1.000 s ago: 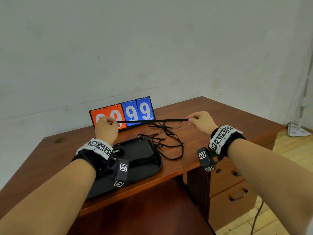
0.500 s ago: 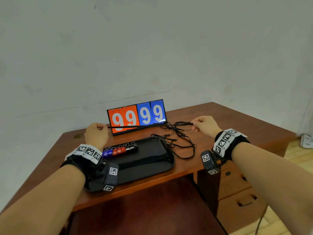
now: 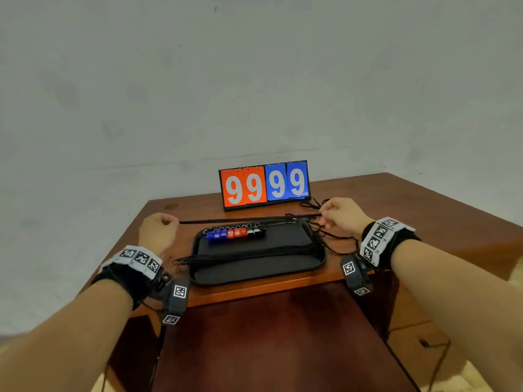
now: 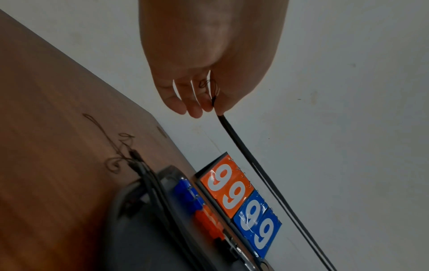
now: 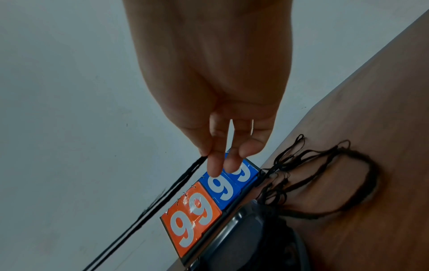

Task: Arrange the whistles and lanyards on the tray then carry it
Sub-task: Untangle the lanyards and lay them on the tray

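Observation:
A black lanyard [image 3: 249, 219] is stretched taut between both hands, just above the far rim of the black tray [image 3: 317, 264]. My left hand [image 3: 158, 230] pinches its left end [image 4: 220, 117] beside the tray's left side. My right hand [image 3: 336, 213] pinches the right end [image 5: 199, 161] over the tray's far right corner. A row of blue, red and black whistles [image 3: 236, 232] lies along the tray's far edge. Several black lanyards [image 3: 254, 251] lie straight across the tray's middle, their ends over its left rim.
A flip scoreboard [image 3: 264, 183] showing 99 99 stands behind the tray by the wall. Loose tangled black lanyards [image 5: 325, 177] lie on the wooden desk [image 3: 424, 210] right of the tray. Desk drawers [image 3: 418, 343] sit below at right.
Both hands have lowered the taut lanyard from in front of the scoreboard down to the tray's far edge. The head view has shifted, bringing the tray to the centre.

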`<action>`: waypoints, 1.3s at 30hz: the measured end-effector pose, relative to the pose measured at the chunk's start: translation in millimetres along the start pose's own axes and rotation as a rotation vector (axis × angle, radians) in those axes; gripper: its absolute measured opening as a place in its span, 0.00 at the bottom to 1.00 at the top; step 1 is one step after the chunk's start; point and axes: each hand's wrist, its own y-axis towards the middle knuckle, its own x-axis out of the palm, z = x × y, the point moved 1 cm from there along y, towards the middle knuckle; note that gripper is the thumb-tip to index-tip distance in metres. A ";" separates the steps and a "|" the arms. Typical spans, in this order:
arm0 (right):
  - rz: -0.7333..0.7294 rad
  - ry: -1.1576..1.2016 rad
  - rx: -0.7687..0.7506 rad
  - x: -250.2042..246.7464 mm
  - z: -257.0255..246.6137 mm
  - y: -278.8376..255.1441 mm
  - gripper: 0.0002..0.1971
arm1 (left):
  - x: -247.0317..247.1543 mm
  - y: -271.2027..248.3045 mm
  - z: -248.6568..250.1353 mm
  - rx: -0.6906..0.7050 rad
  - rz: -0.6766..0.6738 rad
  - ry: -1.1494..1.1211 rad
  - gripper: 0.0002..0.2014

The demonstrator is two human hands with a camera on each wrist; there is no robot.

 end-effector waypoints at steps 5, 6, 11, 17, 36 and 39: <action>-0.056 -0.067 0.024 16.9 2.0 -3.7 0.04 | -12.6 -8.1 -18.9 0.020 -0.040 0.087 0.07; -0.065 -0.090 0.023 19.3 2.1 -4.8 0.04 | -13.2 -9.0 -22.6 0.024 -0.049 0.092 0.07; -0.046 -0.176 0.003 25.3 6.4 -7.6 0.05 | -14.3 -12.0 -33.7 0.058 -0.143 0.170 0.05; -0.011 -0.323 -0.001 24.9 18.2 -8.6 0.08 | -8.5 -16.6 -36.5 0.079 -0.244 0.224 0.05; -0.039 -0.401 0.043 35.9 36.4 -8.6 0.03 | 5.3 -30.1 -34.0 0.085 -0.342 0.403 0.03; -0.102 -0.557 -0.029 39.4 32.1 -4.5 0.12 | 8.2 -24.2 -35.2 0.095 -0.346 0.454 0.07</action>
